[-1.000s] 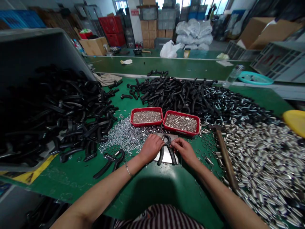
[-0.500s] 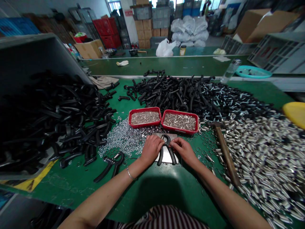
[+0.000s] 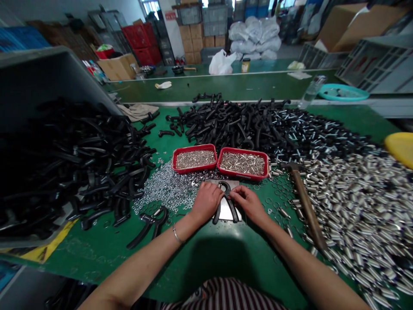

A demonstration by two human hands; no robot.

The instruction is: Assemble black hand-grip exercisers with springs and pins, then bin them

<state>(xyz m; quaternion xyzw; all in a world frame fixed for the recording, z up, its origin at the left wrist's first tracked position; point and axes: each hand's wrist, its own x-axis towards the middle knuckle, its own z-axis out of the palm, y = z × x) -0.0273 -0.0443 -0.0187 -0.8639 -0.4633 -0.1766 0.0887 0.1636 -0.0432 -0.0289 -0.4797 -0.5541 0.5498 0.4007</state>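
Observation:
A black hand grip strengthener (image 3: pixel 233 211) lies on a small metal plate (image 3: pixel 226 215), its two handles pointing toward me. My left hand (image 3: pixel 207 199) is closed on its left side, near the spring end. From the right, my right hand (image 3: pixel 245 199) pinches with thumb and forefinger at the grip's joint; whatever small part sits between those fingertips is too small to make out. Another hand grip (image 3: pixel 149 224), with a spring fitted, lies to the left of my left forearm.
Two red trays (image 3: pixel 195 169) of small metal pins stand behind the plate. Loose nuts (image 3: pixel 167 185) spread at left, beside a bin of black handles (image 3: pixel 106 159). A hammer (image 3: pixel 308 206) rests at right against a heap of springs (image 3: pixel 358 215). More black handles (image 3: pixel 238 120) are piled behind.
The left hand's fingers have shifted slightly over the grip. My right hand stays at the joint. The whole view has tilted a little.

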